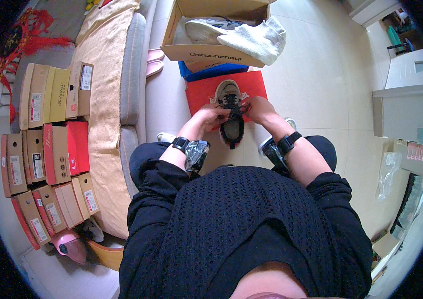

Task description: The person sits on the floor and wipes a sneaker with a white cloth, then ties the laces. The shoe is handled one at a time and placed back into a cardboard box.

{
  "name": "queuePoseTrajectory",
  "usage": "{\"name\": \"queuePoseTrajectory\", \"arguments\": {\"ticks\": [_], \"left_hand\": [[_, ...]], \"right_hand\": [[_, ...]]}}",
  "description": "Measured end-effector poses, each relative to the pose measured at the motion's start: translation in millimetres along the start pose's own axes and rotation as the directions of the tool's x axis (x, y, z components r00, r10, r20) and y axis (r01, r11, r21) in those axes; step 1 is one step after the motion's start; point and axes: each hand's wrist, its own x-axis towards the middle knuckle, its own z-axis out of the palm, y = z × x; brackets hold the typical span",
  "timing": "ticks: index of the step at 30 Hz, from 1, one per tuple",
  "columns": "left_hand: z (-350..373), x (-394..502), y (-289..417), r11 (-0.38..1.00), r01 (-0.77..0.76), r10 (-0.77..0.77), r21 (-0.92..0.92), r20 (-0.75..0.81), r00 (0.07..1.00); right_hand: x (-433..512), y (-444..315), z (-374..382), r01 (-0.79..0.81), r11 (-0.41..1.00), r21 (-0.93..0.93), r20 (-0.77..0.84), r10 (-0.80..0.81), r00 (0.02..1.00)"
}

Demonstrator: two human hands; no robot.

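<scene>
A grey and black lace-up sneaker (pixel 231 93) stands on a red shoebox (pixel 200 88), its toe pointing away from me. From the left, my left hand (pixel 213 115) pinches the dark shoelace near the middle of the shoe. On the opposite side my right hand (pixel 259 109) has its fingers closed on the lace too. The exact finger grip is small and partly hidden. Just beyond, an open cardboard box (pixel 211 54) holds another sneaker (pixel 204 31), with a white sock (pixel 256 43) draped over its near edge.
A blue box (pixel 215 71) lies under the open cardboard box. Pink slippers (pixel 154 69) rest on the floor beside a sofa (pixel 131 74) with a tan cover. Several shoeboxes (pixel 56 149) are stacked at the left. White cabinets (pixel 398 112) and a clear plastic bag (pixel 388 173) are at the right.
</scene>
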Motion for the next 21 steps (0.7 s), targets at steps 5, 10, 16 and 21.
{"name": "queuePoseTrajectory", "arguments": {"ticks": [5, 10, 16, 21], "left_hand": [[-2, 5, -3, 0.999, -0.029, 0.027, 0.045, 0.027, 0.999], [-4, 13, -10, 0.985, -0.071, 0.073, 0.159, -0.003, 0.997], [-6, 15, -8, 0.965, -0.079, 0.08, 0.249, 0.005, 0.997], [-5, 17, -7, 0.965, -0.054, 0.056, 0.256, -0.001, 0.998]], "right_hand": [[-2, -2, 2, -0.043, 0.997, -0.059, -0.082, 0.038, 0.996], [-6, -7, -3, -0.081, 0.992, -0.098, -0.061, 0.075, 0.995], [-7, -6, -4, -0.072, 0.992, -0.104, -0.054, 0.067, 0.996], [-6, -4, 1, -0.085, 0.994, -0.072, -0.067, 0.08, 0.995]]}}
